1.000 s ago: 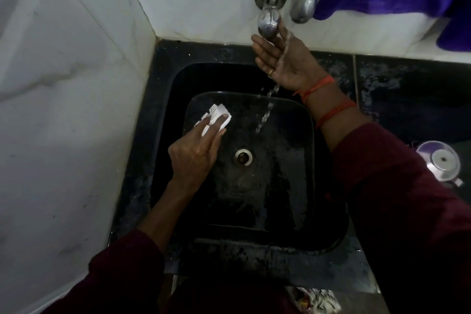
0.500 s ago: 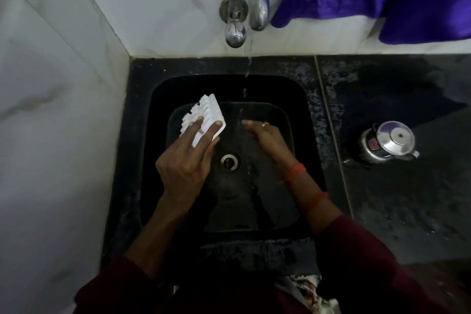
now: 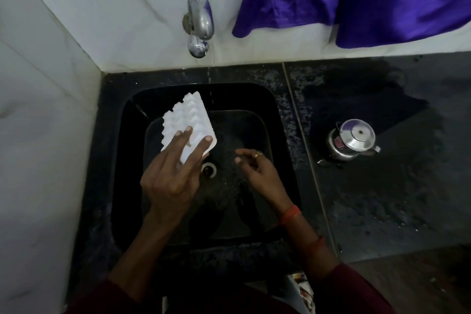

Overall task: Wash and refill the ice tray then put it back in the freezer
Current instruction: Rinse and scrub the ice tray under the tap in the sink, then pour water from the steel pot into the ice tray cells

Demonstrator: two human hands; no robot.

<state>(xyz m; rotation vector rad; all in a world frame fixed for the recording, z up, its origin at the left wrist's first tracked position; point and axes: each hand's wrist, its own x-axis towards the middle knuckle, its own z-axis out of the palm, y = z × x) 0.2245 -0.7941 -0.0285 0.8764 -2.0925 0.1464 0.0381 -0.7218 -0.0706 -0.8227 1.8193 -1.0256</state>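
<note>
Ice tray point(image 3: 188, 120) gripped in left hand point(image 3: 171, 176).

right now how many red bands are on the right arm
2. The first band circles the wrist just behind the right hand; the second band sits farther up the forearm, near the sleeve. The sleeve could hide more.

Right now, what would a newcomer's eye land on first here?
The white ice tray, bright against the black sink, gripped by the left hand over the sink's left half. Next the purple cloth hanging at the top right, then the shiny steel pot on the wet counter right of the sink.
</note>
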